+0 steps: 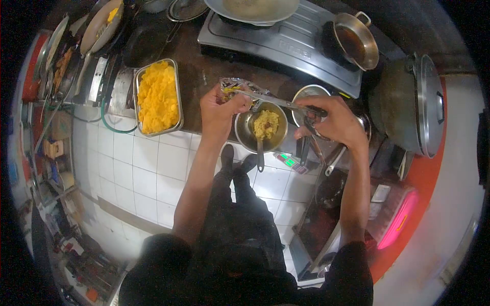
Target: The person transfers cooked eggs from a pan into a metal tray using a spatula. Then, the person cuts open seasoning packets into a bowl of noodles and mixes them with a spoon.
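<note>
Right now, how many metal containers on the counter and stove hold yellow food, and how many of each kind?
Rectangular tray of yellow food: 1
Small round bowl of yellow food, below the hands: 1
Total: 2

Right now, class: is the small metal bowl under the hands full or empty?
Partly full: the small metal bowl holds a yellow crumbly heap, with bare metal around it.
</note>
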`<action>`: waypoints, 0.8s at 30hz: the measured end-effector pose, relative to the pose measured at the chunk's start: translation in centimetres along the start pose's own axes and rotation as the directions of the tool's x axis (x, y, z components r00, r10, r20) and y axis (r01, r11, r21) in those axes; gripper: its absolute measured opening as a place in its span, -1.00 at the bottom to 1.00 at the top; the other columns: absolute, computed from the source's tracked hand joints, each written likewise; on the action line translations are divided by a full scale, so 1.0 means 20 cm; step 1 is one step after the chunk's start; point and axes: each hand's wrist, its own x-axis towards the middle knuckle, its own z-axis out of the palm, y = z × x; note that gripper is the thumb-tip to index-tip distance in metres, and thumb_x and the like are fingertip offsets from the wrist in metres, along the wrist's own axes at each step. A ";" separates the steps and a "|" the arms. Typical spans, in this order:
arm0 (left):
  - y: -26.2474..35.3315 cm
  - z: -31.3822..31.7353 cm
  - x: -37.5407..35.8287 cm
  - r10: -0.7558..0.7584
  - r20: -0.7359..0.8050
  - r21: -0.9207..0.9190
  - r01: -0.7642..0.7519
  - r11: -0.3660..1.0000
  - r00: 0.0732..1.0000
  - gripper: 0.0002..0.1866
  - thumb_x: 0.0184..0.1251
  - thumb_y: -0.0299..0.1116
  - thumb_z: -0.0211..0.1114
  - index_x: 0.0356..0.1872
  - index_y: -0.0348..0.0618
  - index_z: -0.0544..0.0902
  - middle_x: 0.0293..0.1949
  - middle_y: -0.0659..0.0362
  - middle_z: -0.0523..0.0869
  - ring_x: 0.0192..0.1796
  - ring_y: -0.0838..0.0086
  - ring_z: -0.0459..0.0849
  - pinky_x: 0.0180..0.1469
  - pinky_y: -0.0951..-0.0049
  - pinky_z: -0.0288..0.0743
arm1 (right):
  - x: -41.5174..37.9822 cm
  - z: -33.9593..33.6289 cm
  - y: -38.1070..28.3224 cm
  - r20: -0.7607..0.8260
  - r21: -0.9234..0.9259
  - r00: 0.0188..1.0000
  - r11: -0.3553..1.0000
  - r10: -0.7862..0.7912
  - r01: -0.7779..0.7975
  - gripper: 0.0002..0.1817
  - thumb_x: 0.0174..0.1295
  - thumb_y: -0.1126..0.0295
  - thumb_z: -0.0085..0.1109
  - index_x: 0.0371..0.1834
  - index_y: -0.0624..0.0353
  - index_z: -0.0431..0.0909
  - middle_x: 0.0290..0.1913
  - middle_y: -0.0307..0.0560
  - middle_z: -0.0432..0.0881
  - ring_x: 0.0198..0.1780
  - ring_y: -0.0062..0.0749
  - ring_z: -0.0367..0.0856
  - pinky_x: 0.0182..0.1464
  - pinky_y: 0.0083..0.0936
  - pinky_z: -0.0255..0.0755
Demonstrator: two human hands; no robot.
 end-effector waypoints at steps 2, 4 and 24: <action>0.00 -0.01 0.00 0.005 -0.016 0.009 -0.005 1.000 1.000 -0.75 0.08 -0.61 0.38 -0.17 -0.29 0.61 -0.29 0.13 0.71 -0.32 0.55 0.69 -0.31 0.60 0.63 | 0.01 -0.01 -0.02 0.047 -0.045 0.998 0.998 0.048 -0.046 -0.35 -0.33 0.23 0.63 -0.04 0.13 0.64 -0.20 -0.04 0.67 -0.25 -0.41 0.62 -0.16 -0.49 0.48; 0.00 -0.01 0.01 0.008 -0.033 0.018 -0.008 1.000 0.999 -0.75 0.08 -0.60 0.38 -0.18 -0.29 0.61 -0.30 0.12 0.71 -0.32 0.55 0.69 -0.32 0.61 0.62 | 0.02 0.00 -0.01 0.040 -0.064 0.999 0.998 0.023 -0.020 -0.35 -0.33 0.23 0.62 -0.04 0.15 0.64 -0.20 -0.03 0.68 -0.25 -0.40 0.63 -0.16 -0.50 0.48; 0.04 -0.23 0.28 -0.055 -0.009 0.247 0.055 0.967 0.998 -0.74 0.06 -0.57 0.42 -0.18 -0.28 0.65 -0.29 0.14 0.74 -0.29 0.56 0.67 -0.17 0.57 0.54 | 0.46 0.14 0.05 0.072 -0.054 0.997 0.998 0.040 -0.036 -0.37 -0.27 0.05 0.55 -0.03 0.02 0.66 -0.25 0.07 0.70 -0.30 -0.23 0.68 -0.18 -0.41 0.48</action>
